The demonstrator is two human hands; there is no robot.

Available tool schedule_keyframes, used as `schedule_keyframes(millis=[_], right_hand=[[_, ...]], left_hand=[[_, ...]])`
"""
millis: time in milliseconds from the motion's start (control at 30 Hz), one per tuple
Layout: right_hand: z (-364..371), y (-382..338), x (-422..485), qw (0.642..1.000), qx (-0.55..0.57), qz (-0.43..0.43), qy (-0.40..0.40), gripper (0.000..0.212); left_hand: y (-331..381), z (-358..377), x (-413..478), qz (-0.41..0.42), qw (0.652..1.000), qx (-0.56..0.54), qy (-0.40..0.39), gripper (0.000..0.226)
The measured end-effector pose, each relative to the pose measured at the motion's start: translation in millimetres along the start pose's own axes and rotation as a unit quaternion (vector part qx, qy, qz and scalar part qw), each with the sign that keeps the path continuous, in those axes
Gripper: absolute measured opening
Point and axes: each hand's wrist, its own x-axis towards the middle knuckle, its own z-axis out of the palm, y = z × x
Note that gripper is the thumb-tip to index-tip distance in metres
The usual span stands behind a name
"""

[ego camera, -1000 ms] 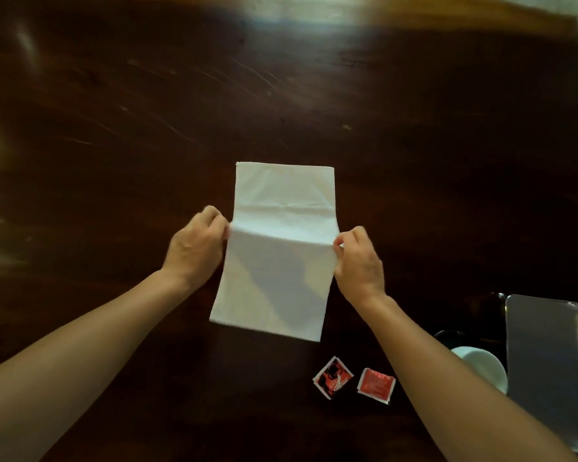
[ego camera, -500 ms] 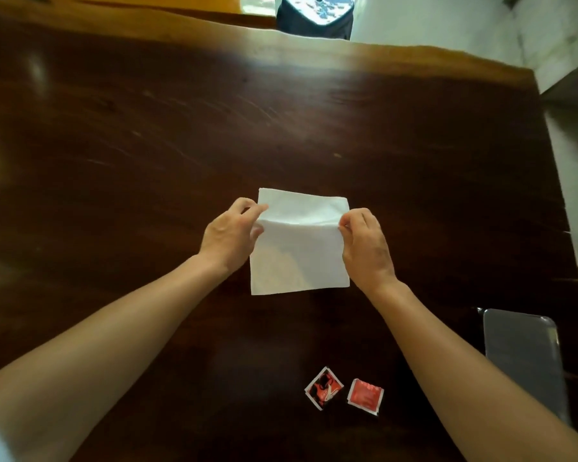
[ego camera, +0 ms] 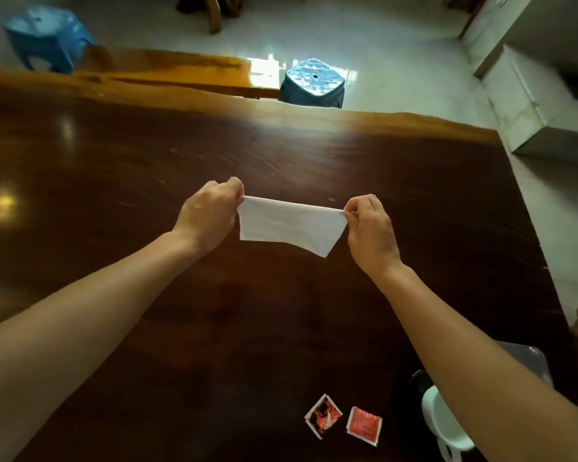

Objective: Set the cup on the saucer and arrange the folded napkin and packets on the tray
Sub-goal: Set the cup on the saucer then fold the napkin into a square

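A white paper napkin (ego camera: 291,225), folded over, hangs in the air above the dark wooden table (ego camera: 114,181). My left hand (ego camera: 207,215) pinches its upper left corner and my right hand (ego camera: 371,228) pinches its upper right corner, stretching the top edge taut. Two red packets lie near the front edge: one with a black design (ego camera: 323,415) and a plain red one (ego camera: 363,425) beside it. A white cup (ego camera: 442,423) shows at the lower right, partly behind my right forearm. A dark saucer (ego camera: 418,378) peeks out behind it. A corner of the grey tray (ego camera: 534,360) shows at the right.
The table's far edge runs across the upper part of the view, its right edge slants down the right side. Beyond it stand a wooden bench (ego camera: 181,73), a blue stool (ego camera: 47,35) and a dark stool (ego camera: 312,83) on a pale tiled floor.
The napkin went from lying open on the table to folded in half, then was lifted off the surface by its top corners. The view has tilted up.
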Motion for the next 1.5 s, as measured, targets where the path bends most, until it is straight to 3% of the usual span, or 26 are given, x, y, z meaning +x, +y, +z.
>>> schedule_keyframes(millis=[133, 267, 367, 433, 567, 800, 1200, 1333, 1500], right_hand=[[-7.2, -12.9, -17.2, 1.000, 0.002, -0.028, 0.005, 0.012], [20.0, -7.3, -84.0, 0.997, 0.002, -0.027, -0.079, 0.009], [52.3, 2.7, -145.1, 0.975, -0.012, 0.052, -0.214, 0.012], [66.0, 6.6, -177.9, 0.947, -0.023, 0.106, -0.302, 0.020], [73.1, 9.9, -201.9, 0.914, -0.032, 0.141, -0.378, 0.027], [88.5, 15.9, -166.3, 0.911, -0.045, 0.142, -0.384, 0.041], [140.1, 33.0, -103.5, 0.927, -0.029, 0.203, -0.314, 0.047], [149.2, 36.2, -99.6, 0.928, 0.045, 0.287, -0.233, 0.049], [151.9, 32.9, -90.9, 0.924, 0.073, 0.338, -0.165, 0.044]], left_hand=[[-8.0, -21.2, -20.2, 0.094, 0.994, 0.050, 0.030, 0.001], [-27.7, 6.3, -89.1, 0.123, 0.983, 0.114, -0.075, 0.024], [-27.8, 37.6, -146.2, 0.051, 0.963, 0.108, -0.240, 0.029], [-25.1, 52.4, -174.3, -0.017, 0.922, 0.095, -0.375, 0.043], [-31.6, 68.7, -200.8, -0.064, 0.891, 0.074, -0.443, 0.037], [-36.6, 85.5, -174.5, -0.118, 0.920, 0.018, -0.373, 0.031], [-45.4, 141.4, -133.8, -0.236, 0.935, -0.071, -0.254, 0.049], [-45.9, 151.3, -128.3, -0.316, 0.921, -0.141, -0.180, 0.051], [-38.7, 157.0, -114.4, -0.441, 0.861, -0.213, -0.141, 0.044]])
